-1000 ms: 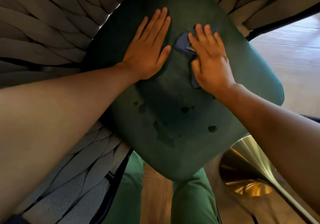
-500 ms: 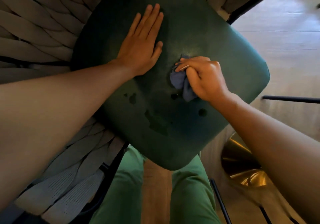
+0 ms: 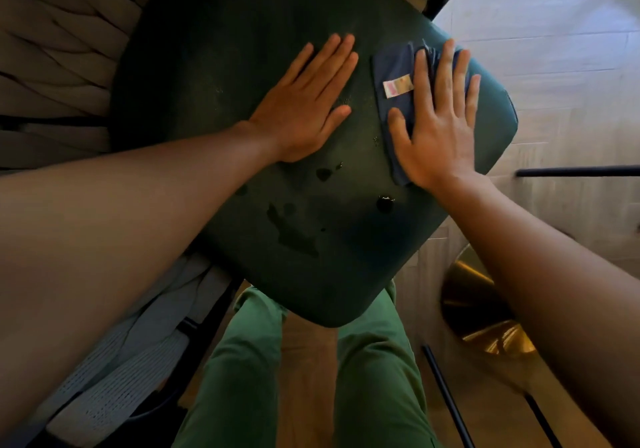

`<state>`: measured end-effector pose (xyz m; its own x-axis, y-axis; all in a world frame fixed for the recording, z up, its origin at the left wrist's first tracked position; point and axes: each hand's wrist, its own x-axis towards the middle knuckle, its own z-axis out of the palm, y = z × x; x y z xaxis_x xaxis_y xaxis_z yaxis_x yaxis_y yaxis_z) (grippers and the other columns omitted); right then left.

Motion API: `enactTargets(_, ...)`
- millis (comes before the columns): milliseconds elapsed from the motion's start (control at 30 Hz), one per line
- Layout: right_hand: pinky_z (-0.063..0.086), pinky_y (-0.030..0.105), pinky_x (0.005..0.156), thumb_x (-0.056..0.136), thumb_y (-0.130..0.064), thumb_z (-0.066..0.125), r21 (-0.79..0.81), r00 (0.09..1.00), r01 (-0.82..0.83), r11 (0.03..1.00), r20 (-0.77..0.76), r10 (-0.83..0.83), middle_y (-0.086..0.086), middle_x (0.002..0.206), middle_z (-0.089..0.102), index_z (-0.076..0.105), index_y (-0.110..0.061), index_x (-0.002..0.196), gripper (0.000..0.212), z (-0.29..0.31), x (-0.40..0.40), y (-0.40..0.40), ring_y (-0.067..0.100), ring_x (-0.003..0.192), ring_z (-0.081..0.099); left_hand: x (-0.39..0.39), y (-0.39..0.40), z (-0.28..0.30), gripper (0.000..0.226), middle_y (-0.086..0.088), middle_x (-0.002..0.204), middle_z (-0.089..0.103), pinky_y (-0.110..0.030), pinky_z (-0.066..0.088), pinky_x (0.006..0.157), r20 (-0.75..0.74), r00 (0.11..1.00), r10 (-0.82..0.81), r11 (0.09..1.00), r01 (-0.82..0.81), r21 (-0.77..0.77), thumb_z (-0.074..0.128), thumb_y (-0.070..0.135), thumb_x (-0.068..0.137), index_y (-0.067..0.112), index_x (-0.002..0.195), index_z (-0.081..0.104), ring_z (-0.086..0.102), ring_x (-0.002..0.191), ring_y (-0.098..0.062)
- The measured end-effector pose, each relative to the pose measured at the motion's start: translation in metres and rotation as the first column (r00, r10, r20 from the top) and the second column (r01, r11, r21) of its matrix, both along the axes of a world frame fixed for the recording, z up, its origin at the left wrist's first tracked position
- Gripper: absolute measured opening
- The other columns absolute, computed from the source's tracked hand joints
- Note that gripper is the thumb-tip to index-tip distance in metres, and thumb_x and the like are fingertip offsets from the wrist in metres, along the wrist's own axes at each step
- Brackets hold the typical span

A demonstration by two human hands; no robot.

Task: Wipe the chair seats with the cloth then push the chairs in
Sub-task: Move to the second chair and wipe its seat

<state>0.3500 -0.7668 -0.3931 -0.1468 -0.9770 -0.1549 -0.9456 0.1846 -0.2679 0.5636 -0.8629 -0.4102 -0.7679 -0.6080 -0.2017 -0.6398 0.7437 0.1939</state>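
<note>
One dark blue cloth with a pale label now lies spread flat at the upper right of the dark green padded chair seat, where half a second ago it was bunched near the middle. The right hand presses it with straight, splayed fingers; the left hand rests flat alongside. Dark wet spots lower down remain unwiped, so wiping likely continues.

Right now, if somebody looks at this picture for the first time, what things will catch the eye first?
First come the two flat hands on the dark green chair seat: the left hand presses bare upholstery, the right hand presses a blue cloth near the seat's right edge. Next, the dark wet spots on the front half of the seat, nearer the person. A shiny gold base stands on the floor at lower right.
</note>
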Motion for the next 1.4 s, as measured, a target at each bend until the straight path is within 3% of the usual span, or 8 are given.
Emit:
enactTargets(367,0.028,0.047,0.123,0.1,-0.011,0.054,-0.296,0.971,-0.156,0.942,0.128,0.201,0.017,0.151,0.049,0.06,-0.004,0.139,0.04,-0.014,0.018,0.039,0.034,0.145,0.041,-0.002,-0.001,0.007,0.069,-0.014,0.17,-0.003,-0.045,0.0,0.128,0.022,1.0,-0.002,0.999,0.001,0.041,0.019,0.045,0.107,0.006,0.162,0.002,-0.004,0.158,-0.027)
enactTargets(567,0.045,0.048,0.107,0.097,-0.007,0.058,-0.38,0.928,-0.179,0.908,0.242,0.284,0.011,0.128,0.069,0.077,-0.008,0.113,0.024,-0.009,0.028,0.058,0.03,0.125,0.062,-0.002,0.001,0.013,0.07,-0.015,0.17,-0.001,-0.045,0.0,0.128,0.009,1.0,0.008,0.998,-0.009,0.059,0.021,0.045,0.107,0.005,0.162,0.005,-0.003,0.157,-0.028)
enactTargets(767,0.056,0.045,0.093,0.089,0.002,0.055,-0.304,0.876,0.139,0.942,0.482,0.026,0.009,0.106,0.077,0.08,-0.006,0.1,0.028,0.023,0.053,0.081,0.025,0.102,0.073,-0.003,0.012,0.026,0.066,-0.014,0.17,0.003,-0.042,-0.002,0.128,-0.074,0.997,-0.029,0.991,0.039,0.13,0.032,0.034,0.106,0.004,0.161,0.012,-0.001,0.157,-0.03)
enactTargets(900,0.056,0.041,0.097,0.096,-0.002,0.052,-0.308,0.8,0.485,0.819,0.535,-0.273,0.008,0.114,0.073,0.076,-0.006,0.11,0.028,0.047,0.049,0.098,0.02,0.107,0.07,-0.003,0.021,0.03,0.065,-0.011,0.171,0.004,-0.044,0.0,0.128,-0.084,0.973,-0.213,0.964,0.223,0.144,0.031,0.034,0.107,0.006,0.162,0.012,-0.002,0.158,-0.027)
enactTargets(1000,0.039,0.039,0.117,0.098,-0.015,0.049,-0.226,0.789,0.548,0.806,0.459,-0.408,0.008,0.142,0.06,0.066,-0.014,0.133,0.039,0.048,0.029,0.092,0.023,0.136,0.053,-0.014,0.014,0.029,0.063,-0.011,0.171,0.004,-0.044,0.001,0.128,-0.085,0.949,-0.304,0.945,0.312,0.101,0.029,0.034,0.108,0.006,0.162,0.012,0.0,0.158,-0.027)
enactTargets(1067,0.014,0.046,0.125,0.098,-0.029,0.046,-0.064,0.841,0.508,0.859,0.25,-0.479,0.008,0.165,0.029,0.041,-0.021,0.155,0.058,0.035,0.018,0.084,0.03,0.155,0.018,-0.03,0.012,0.027,0.064,-0.012,0.17,0.004,-0.044,0.002,0.128,-0.086,0.933,-0.349,0.931,0.356,0.079,0.027,0.036,0.108,0.005,0.162,0.012,0.001,0.158,-0.027)
enactTargets(1133,0.002,0.053,0.125,0.1,-0.038,0.038,0.019,0.871,0.484,0.875,0.083,-0.483,0.014,0.17,0.005,0.019,-0.02,0.162,0.067,0.013,0.014,0.079,0.035,0.156,-0.001,-0.048,0.01,0.021,0.066,-0.012,0.171,0.003,-0.044,0.001,0.128,-0.072,0.921,-0.382,0.919,0.387,0.077,0.025,0.039,0.108,0.005,0.162,0.01,-0.001,0.158,-0.028)
enactTargets(1400,0.013,0.05,0.126,0.107,-0.029,0.031,-0.172,0.911,0.404,0.898,-0.014,-0.412,0.016,0.165,0.026,0.03,-0.007,0.158,0.056,-0.014,0.034,0.092,0.039,0.153,0.019,-0.052,0.014,0.013,0.067,-0.01,0.171,-0.006,-0.044,-0.003,0.128,0.0,0.933,-0.359,0.929,0.357,0.1,0.017,0.044,0.108,0.008,0.162,0.001,-0.007,0.157,-0.024)
